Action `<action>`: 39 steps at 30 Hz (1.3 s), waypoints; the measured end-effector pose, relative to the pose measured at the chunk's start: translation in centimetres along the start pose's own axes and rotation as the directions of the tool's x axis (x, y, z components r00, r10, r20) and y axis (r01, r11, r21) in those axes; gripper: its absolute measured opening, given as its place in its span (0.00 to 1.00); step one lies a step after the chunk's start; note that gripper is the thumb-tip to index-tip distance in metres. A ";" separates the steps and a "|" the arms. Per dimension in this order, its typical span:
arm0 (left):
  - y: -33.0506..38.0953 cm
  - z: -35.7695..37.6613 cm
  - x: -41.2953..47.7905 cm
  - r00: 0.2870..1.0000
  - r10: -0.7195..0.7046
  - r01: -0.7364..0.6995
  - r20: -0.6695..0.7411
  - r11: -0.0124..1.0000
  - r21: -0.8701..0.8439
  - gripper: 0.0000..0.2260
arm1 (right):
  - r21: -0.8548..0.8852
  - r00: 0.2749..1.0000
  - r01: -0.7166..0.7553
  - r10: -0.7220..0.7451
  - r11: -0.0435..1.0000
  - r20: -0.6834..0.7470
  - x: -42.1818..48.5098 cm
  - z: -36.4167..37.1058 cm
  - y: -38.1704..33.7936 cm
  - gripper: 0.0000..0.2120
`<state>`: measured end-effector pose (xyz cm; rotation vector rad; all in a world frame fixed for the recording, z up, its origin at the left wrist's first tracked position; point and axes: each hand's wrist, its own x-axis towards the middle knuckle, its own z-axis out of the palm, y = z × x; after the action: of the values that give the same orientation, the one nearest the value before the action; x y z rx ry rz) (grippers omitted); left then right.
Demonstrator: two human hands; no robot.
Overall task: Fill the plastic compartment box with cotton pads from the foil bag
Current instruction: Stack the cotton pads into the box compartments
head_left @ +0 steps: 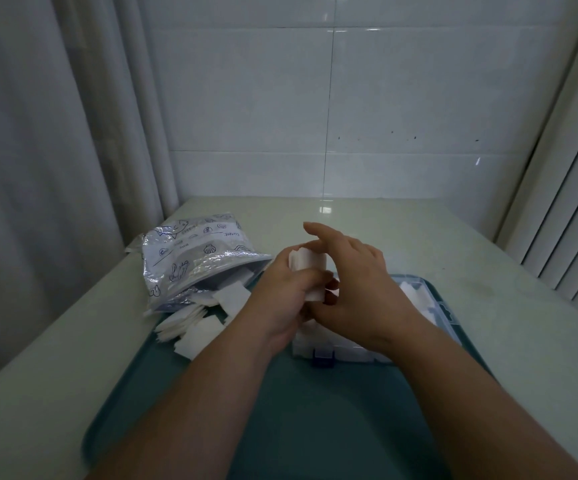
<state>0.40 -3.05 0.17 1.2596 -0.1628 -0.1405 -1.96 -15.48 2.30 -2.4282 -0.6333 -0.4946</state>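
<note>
Both hands, left hand (282, 285) and right hand (353, 271), clamp a cotton pad stack (306, 268) at frame centre; next, seat it squarely into a compartment box (433, 306) cell.

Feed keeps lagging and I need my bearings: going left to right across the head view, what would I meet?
Curtain → foil bag → left hand → stack of pads → right hand → blinds. Loose pads and box overlap others, so they are left out.
</note>
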 end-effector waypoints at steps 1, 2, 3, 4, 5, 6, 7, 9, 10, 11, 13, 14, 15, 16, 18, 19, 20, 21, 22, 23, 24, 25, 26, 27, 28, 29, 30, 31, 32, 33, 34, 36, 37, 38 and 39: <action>0.0 0.0 0.0 1.000 -0.006 0.005 -0.005 1.000 -0.009 0.19 | 0.037 1.000 -0.013 0.012 0.999 0.014 -0.1 -0.1 0.1 0.43; 0.1 0.0 0.0 1.000 -0.014 0.013 -0.013 1.000 -0.013 0.20 | 0.086 0.999 -0.027 0.025 0.996 0.029 -0.1 -0.1 0.2 0.43; 0.1 0.0 0.0 0.999 -0.024 0.024 -0.023 1.000 -0.012 0.22 | 0.146 0.999 -0.042 0.038 0.988 0.035 -0.2 -0.3 0.3 0.42; 0.2 -0.1 0.0 0.999 -0.034 0.034 -0.032 0.999 -0.005 0.25 | 0.211 0.998 -0.060 0.056 0.976 0.024 -0.2 -0.5 0.4 0.40; 0.3 -0.2 0.0 0.998 -0.042 0.042 -0.042 0.999 0.008 0.28 | 0.268 0.997 -0.079 0.083 0.960 -0.004 -0.1 -0.7 0.5 0.37; 0.3 -0.3 -0.1 0.998 -0.049 0.050 -0.045 0.998 0.028 0.31 | 0.304 0.993 -0.099 0.115 0.948 -0.037 -0.1 -0.9 0.5 0.33; 0.5 -0.3 -0.2 0.998 -0.055 0.057 -0.040 0.997 0.058 0.32 | 0.319 0.988 -0.116 0.144 0.941 -0.064 0.0 -1.1 0.6 0.29; 0.7 -0.2 -0.6 0.998 -0.059 0.059 -0.007 0.989 0.139 0.34 | 0.321 0.982 -0.129 0.167 0.938 -0.091 0.1 -1.4 0.6 0.22; 0.8 -0.1 -0.8 0.998 -0.054 0.051 0.011 0.981 0.189 0.35 | 0.318 0.983 -0.130 0.165 0.939 -0.085 0.1 -1.5 0.6 0.21; 0.9 0.0 -0.9 0.998 -0.049 0.042 0.025 0.970 0.241 0.36 | 0.312 0.985 -0.134 0.161 0.941 -0.063 0.1 -1.5 0.6 0.20; 1.0 0.1 -1.0 0.998 -0.047 0.034 0.030 0.944 0.328 0.38 | 0.288 0.985 -0.158 0.169 0.944 -0.014 0.1 -1.4 0.6 0.21; 1.1 0.1 -1.0 0.999 -0.045 0.032 0.027 0.936 0.351 0.39 | 0.275 0.983 -0.173 0.181 0.946 -0.005 0.1 -1.4 0.7 0.21; 1.2 0.0 -1.0 0.999 -0.037 0.025 0.026 0.933 0.358 0.39 | 0.266 0.981 -0.186 0.195 0.946 -0.006 0.1 -1.3 0.8 0.21; 1.2 0.0 -1.0 0.999 -0.022 0.012 0.023 0.935 0.355 0.39 | 0.265 0.978 -0.195 0.207 0.944 -0.016 0.2 -1.3 0.8 0.20; 1.3 -0.2 -0.9 1.000 0.026 -0.030 0.015 0.941 0.336 0.38 | 0.278 0.972 -0.210 0.231 0.937 -0.045 0.2 -1.5 0.9 0.19; 1.3 -0.4 -0.8 0.998 0.055 -0.050 -0.004 0.939 0.341 0.37 | 0.289 0.967 -0.218 0.246 0.932 -0.064 0.2 -1.6 1.0 0.18; 1.4 -0.6 -0.7 0.996 0.084 -0.065 -0.037 0.933 0.354 0.34 | 0.299 0.960 -0.229 0.265 0.927 -0.087 0.2 -1.7 1.1 0.17; 1.4 -0.8 -0.5 0.991 0.112 -0.074 -0.079 0.925 0.372 0.30 | 0.302 0.950 -0.242 0.288 0.922 -0.117 0.2 -1.8 1.3 0.15; 1.4 -0.9 -0.4 0.983 0.135 -0.074 -0.123 0.913 0.402 0.26 | 0.294 0.938 -0.258 0.312 0.920 -0.152 0.2 -2.0 1.6 0.13; 1.5 -1.1 -0.3 0.975 0.155 -0.069 -0.161 0.895 0.441 0.23 | 0.278 0.924 -0.277 0.334 0.920 -0.184 0.3 -2.1 1.9 0.11; 1.5 -1.2 -0.3 0.968 0.174 -0.065 -0.182 0.871 0.487 0.19 | 0.265 0.912 -0.298 0.355 0.917 -0.205 0.3 -2.2 2.2 0.09; 1.4 -1.2 -0.3 0.965 0.188 -0.064 -0.181 0.844 0.532 0.15 | 0.269 0.901 -0.319 0.379 0.909 -0.211 0.2 -2.4 2.5 0.09; 1.4 -1.3 -0.3 0.967 0.193 -0.060 -0.169 0.811 0.581 0.12 | 0.294 0.891 -0.338 0.405 0.894 -0.206 0.2 -2.6 2.7 0.08; 1.3 -1.3 -0.4 0.970 0.187 -0.049 -0.154 0.774 0.631 0.10 | 0.332 0.880 -0.358 0.434 0.873 -0.193 0.2 -2.8 2.9 0.08; 1.1 -1.4 -0.5 0.972 0.185 -0.037 -0.142 0.724 0.689 0.09 | 0.370 0.870 -0.376 0.461 0.850 -0.176 0.1 -2.9 3.0 0.08; 1.0 -1.5 -0.4 0.973 0.192 -0.029 -0.126 0.649 0.761 0.08 | 0.402 0.858 -0.394 0.487 0.827 -0.161 0.0 -3.1 3.2 0.07; 0.9 -1.5 -0.5 0.974 0.202 -0.027 -0.106 0.563 0.826 0.07 | 0.425 0.847 -0.413 0.511 0.806 -0.147 0.0 -3.3 3.3 0.07; 0.8 -1.5 -0.5 0.974 0.207 -0.028 -0.086 0.494 0.869 0.07 | 0.439 0.837 -0.431 0.531 0.789 -0.133 0.0 -3.4 3.4 0.07; 0.8 -1.4 -0.6 0.977 0.203 -0.032 -0.071 0.462 0.886 0.06 | 0.445 0.827 -0.450 0.549 0.775 -0.120 0.0 -3.5 3.5 0.07; 0.8 -1.2 -0.7 0.981 0.183 -0.031 -0.061 0.461 0.887 0.05 | 0.448 0.818 -0.468 0.565 0.762 -0.106 0.1 -3.5 3.5 0.08; 0.7 -0.9 -0.9 0.986 0.160 -0.026 -0.055 0.462 0.886 0.06 | 0.450 0.811 -0.485 0.579 0.750 -0.091 0.1 -3.6 3.5 0.07; 0.5 -0.5 -1.2 0.991 0.125 -0.014 -0.041 0.409 0.912 0.10 | 0.448 0.806 -0.512 0.591 0.733 -0.047 0.0 -3.8 3.5 0.06; 0.4 -0.4 -1.3 0.993 0.117 -0.012 -0.034 0.371 0.929 0.12 | 0.437 0.807 -0.526 0.590 0.730 -0.015 0.0 -3.8 3.6 0.07; 0.3 -0.2 -1.4 0.993 0.111 -0.010 -0.031 0.347 0.938 0.14 | 0.421 0.808 -0.540 0.588 0.729 0.018 0.0 -3.9 3.6 0.08; 0.2 -0.2 -1.4 0.994 0.106 -0.007 -0.031 0.342 0.940 0.15 | 0.402 0.807 -0.557 0.588 0.727 0.054 0.0 -4.0 3.6 0.08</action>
<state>-0.94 -2.55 0.29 2.4658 -0.2232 0.1124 -0.80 -20.51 3.77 -2.0421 0.0808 -0.1683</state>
